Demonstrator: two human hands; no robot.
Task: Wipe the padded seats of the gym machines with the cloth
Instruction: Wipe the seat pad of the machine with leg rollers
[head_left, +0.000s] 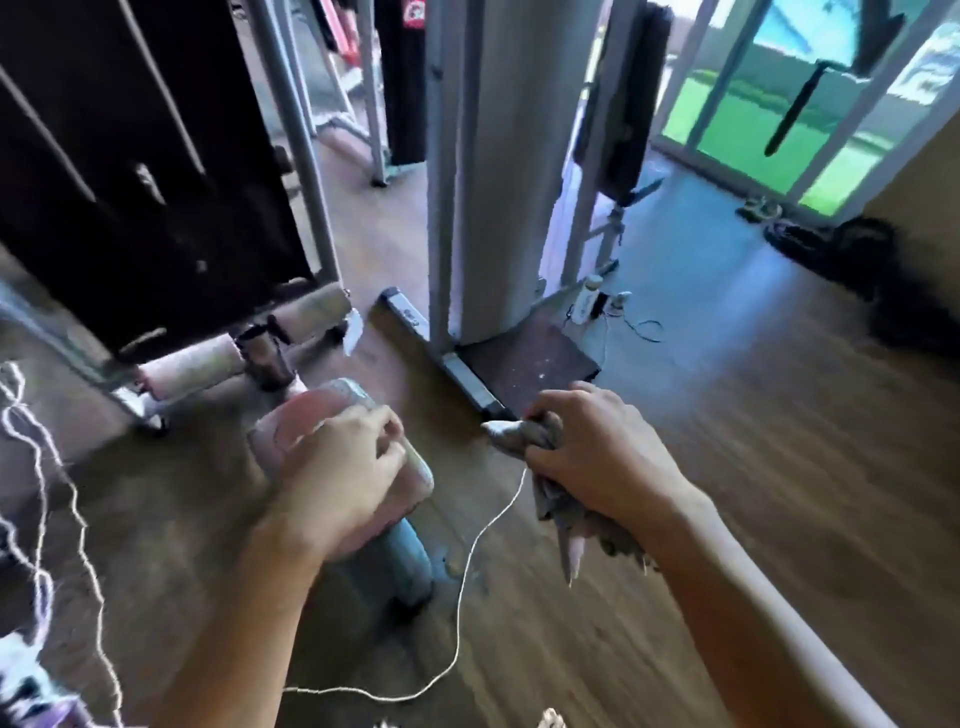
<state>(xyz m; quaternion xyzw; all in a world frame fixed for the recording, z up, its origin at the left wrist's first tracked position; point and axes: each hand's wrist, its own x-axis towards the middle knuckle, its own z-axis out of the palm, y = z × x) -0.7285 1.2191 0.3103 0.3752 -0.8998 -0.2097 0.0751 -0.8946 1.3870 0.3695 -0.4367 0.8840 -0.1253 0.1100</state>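
Left hand: fingers curled over the padded seat's right edge
Right hand: fingers gripping the bunched cloth

Padded seat, 8 o'clock: pink upholstery, vinyl-like, smooth, with a faint sheen along the pale edge.
Seat post, 7 o'clock: blue-grey painted metal, smooth.
Cloth, just right of centre: grey woven fabric, crumpled, matt, loose threads at the hanging ends.
Foam rollers, 9 o'clock: pinkish-tan, matt, scuffed-looking.
Machine frame, 11 o'clock: grey painted metal tube, satin finish.
Tall shroud, 12 o'clock: pale, smooth panel; metal or plastic, cannot tell.
Floor, 4 o'clock: wood-grain planks, smooth, low gloss.
Doors, 2 o'clock: clear glass in pale frames.
Cord, 6 o'clock: thin, white, matt.
Blur hides finer texture.
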